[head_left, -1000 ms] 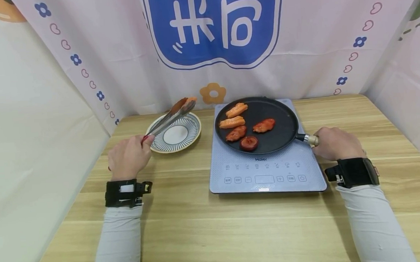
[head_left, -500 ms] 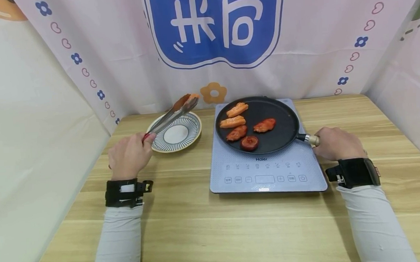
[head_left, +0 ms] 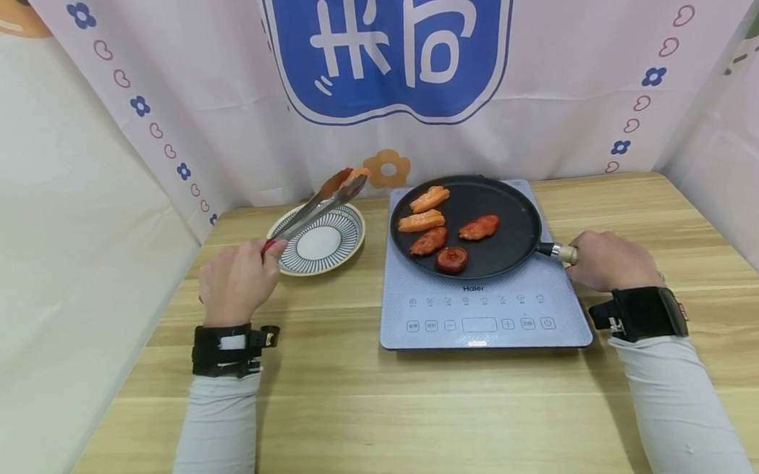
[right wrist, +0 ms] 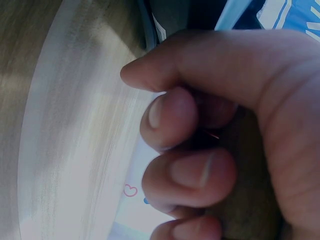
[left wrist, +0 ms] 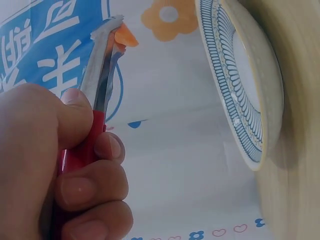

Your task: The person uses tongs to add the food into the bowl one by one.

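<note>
My left hand (head_left: 239, 283) grips metal tongs (head_left: 307, 220) by their red handles (left wrist: 80, 155). Between the tong tips is a small orange food piece (left wrist: 126, 36), raised at the far right side of a patterned plate (head_left: 318, 243). The wooden-ended handle (head_left: 567, 254) of a flat black frying pan (head_left: 506, 240) is held in my right hand (head_left: 612, 260); its fingers curl round in the right wrist view. In the pan lie two orange pieces (head_left: 421, 221), two reddish-brown pieces like chicken wings (head_left: 479, 227) and a round dark-red piece (head_left: 451, 259).
The pan sits on a pale induction cooktop (head_left: 478, 311) with a touch panel along its front. Everything stands on a wooden table (head_left: 391, 425). A printed curtain (head_left: 213, 80) hangs close behind the plate and the cooktop.
My left hand has shifted slightly right, carrying the tongs and the orange piece a little right and up from over the plate. My right hand and the pan stay put.
</note>
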Demonstrator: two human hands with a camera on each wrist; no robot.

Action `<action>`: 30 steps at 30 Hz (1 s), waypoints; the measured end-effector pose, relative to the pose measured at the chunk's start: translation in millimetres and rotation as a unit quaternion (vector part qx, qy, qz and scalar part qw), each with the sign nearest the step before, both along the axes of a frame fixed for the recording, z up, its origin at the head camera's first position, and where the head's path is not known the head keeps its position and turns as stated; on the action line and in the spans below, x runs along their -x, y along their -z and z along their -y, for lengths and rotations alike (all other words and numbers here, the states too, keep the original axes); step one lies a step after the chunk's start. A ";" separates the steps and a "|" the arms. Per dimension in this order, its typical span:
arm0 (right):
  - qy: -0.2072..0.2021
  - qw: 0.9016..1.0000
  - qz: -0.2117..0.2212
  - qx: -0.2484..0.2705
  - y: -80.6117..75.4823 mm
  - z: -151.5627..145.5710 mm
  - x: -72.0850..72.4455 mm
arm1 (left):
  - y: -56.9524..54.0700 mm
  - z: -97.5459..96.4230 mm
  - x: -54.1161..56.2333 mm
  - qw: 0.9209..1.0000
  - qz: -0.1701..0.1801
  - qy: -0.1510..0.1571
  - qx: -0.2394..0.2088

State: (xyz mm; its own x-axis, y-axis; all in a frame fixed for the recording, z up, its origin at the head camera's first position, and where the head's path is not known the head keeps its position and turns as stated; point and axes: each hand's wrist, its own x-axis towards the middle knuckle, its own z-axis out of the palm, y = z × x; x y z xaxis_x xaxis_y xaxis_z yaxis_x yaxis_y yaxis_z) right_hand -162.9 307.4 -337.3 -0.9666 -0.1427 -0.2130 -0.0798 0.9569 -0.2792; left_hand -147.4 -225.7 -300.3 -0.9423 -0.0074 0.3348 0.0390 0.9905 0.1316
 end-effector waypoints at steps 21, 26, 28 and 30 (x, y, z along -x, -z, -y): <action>0.001 1.000 0.002 0.000 -0.4 1.0 0.4 | -11.3 -18.8 -10.9 0.999 -0.028 0.016 0.006; 0.000 1.000 0.003 0.003 -0.7 1.3 0.7 | -12.1 -23.3 -11.8 0.999 -0.043 0.023 0.009; 0.000 1.000 0.004 0.003 -0.8 0.7 0.7 | -11.8 -25.8 -11.2 0.998 -0.049 0.024 0.014; 0.000 1.000 0.006 0.003 -0.9 -0.3 0.7 | -11.4 -28.2 -10.2 0.998 -0.050 0.027 0.017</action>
